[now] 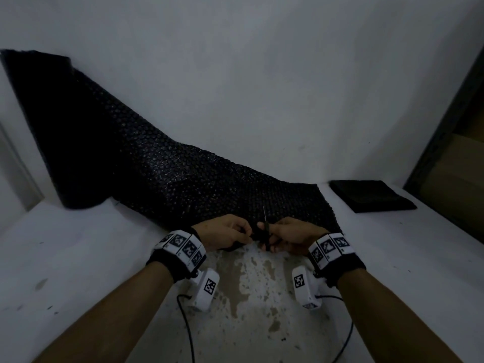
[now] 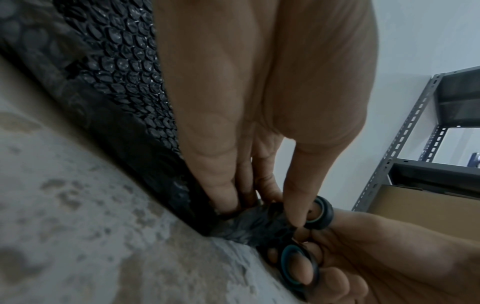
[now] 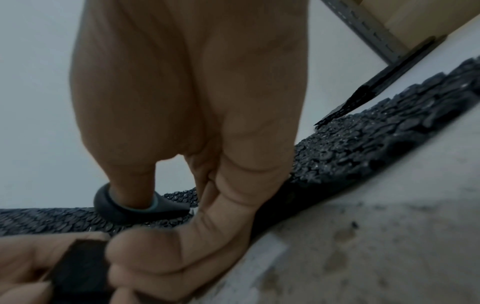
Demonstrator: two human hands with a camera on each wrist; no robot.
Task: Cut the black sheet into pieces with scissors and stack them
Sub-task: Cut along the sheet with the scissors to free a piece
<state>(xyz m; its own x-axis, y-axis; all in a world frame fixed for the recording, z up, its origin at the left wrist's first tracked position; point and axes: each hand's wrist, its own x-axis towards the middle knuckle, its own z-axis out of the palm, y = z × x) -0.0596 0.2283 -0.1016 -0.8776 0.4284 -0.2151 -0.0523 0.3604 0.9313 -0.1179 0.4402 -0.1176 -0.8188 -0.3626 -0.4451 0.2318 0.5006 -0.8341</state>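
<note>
Scissors (image 1: 266,233) blades mostly hidden between the hands at the near edge of the black sheet (image 1: 167,176), which runs across the counter (image 1: 78,258). Right hand (image 1: 290,235) has thumb and fingers through both handle loops; left hand (image 1: 222,234) pinches the sheet edge. One roll, one stack of cut pieces (image 1: 372,196) at the counter's right edge; piece count unreadable.

The long black bubble-wrap plastic sheet (image 1: 162,163) has a bumpy surface of small rounded cells with faint glossy glints. The scissors' black matt plastic handle loops (image 2: 298,259) carry a smooth teal inner lining. The white floor (image 1: 78,258) looks rough, its coating worn off in mottled beige patches. The grey perforated metal shelf frame (image 2: 405,133) appears matt.
</note>
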